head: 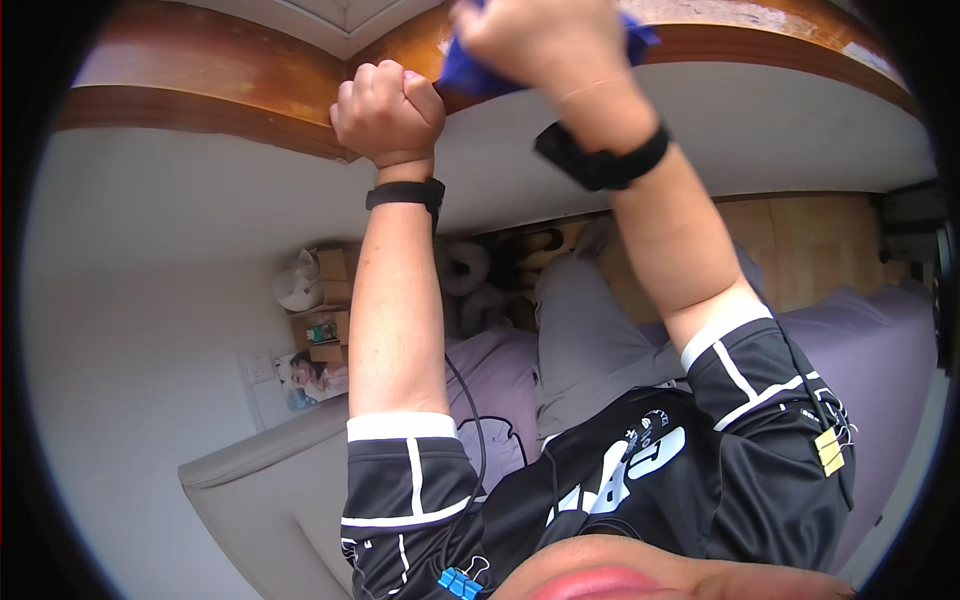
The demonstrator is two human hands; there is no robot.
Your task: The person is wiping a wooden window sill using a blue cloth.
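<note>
At the protruding corner of a varnished wooden ledge (202, 71), my left hand (390, 112) is curled into a fist against the wood. Its palm side is hidden, and nothing shows in it. My right hand (551, 41) holds a blue cloth (480, 71) against the ledge, up and to the right of the left hand. The cloth bunches out on both sides of the hand, whose top is cut off by the picture's upper edge. The right hand looks slightly blurred. Each wrist wears a black strap.
Below the ledge runs a white wall (187, 195). Lower down are a grey padded headboard (262, 480), a bed with a purple sheet (847, 360), cardboard boxes (334, 277) and a wall socket (259, 367). Cables with binder clips hang at both sleeves.
</note>
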